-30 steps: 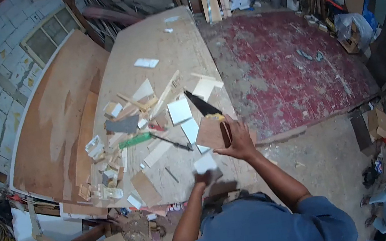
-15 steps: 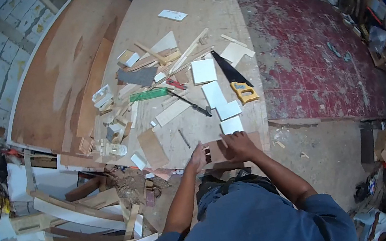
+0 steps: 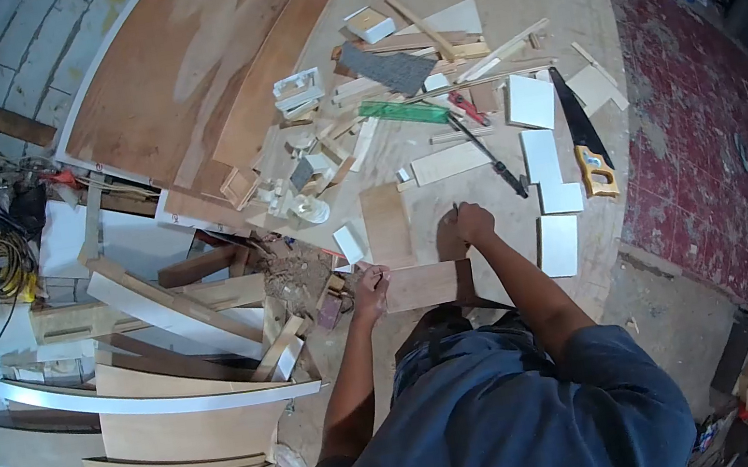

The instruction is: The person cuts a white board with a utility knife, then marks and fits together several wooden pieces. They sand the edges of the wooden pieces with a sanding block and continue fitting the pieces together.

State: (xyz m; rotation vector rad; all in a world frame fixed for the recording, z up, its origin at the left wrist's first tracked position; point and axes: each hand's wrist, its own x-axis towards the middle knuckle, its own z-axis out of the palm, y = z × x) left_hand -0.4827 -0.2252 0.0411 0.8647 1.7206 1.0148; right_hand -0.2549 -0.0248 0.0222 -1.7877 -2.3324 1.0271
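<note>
Leaving the left hand (image 3: 373,294) holding the board (image 3: 428,285), the right hand (image 3: 474,222) has curled closed.

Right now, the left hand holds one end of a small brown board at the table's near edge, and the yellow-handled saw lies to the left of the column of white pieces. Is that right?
Not quite: the head view shows the yellow-handled saw to the right of the white pieces. The left hand does hold one end of the brown board at the table's near edge.

Two hands (image 3: 476,223), one handsaw (image 3: 582,132), apparently at least four white panels (image 3: 530,102)
</note>
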